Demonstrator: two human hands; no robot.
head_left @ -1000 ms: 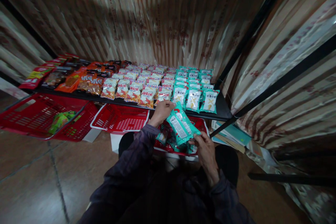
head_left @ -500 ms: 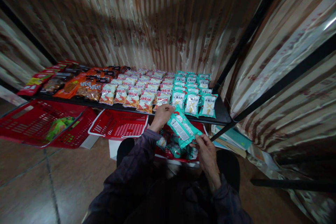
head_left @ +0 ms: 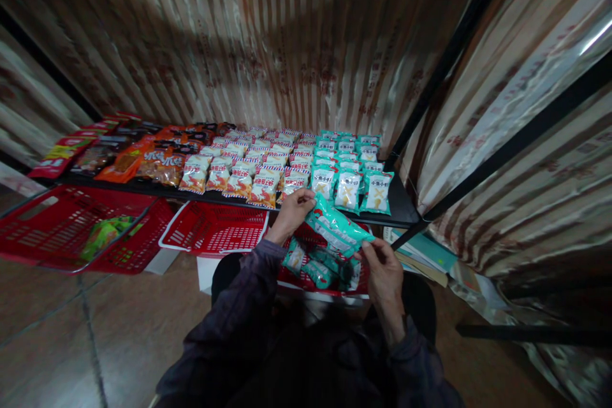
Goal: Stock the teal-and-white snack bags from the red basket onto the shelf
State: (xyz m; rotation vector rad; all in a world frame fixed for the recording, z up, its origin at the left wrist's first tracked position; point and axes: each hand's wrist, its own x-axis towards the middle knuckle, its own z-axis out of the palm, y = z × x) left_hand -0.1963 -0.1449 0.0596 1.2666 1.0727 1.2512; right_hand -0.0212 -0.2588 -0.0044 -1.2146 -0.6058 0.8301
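Between my two hands hangs a teal snack bag (head_left: 337,228), tilted down to the right, its printed back partly toward me. My left hand (head_left: 294,211) pinches its upper left corner, and my right hand (head_left: 382,268) grips its right end. Below the bag, a red basket (head_left: 287,283) between my knees holds several more teal snack bags (head_left: 319,273). Just beyond my hands, rows of teal-and-white snack bags (head_left: 348,191) stand on the black shelf (head_left: 401,210).
White-and-orange snack bags (head_left: 264,185), orange bags (head_left: 123,159) and red bags (head_left: 64,152) line the shelf leftward. Two red baskets, one middle (head_left: 217,229) and one left (head_left: 33,236) holding a green packet (head_left: 108,233), sit below. Black posts (head_left: 449,76) and teal folders (head_left: 425,248) are right.
The teal bag has tipped, so less of its back faces me and it looks narrower. My right hand has shifted slightly right. Both hands keep their hold.
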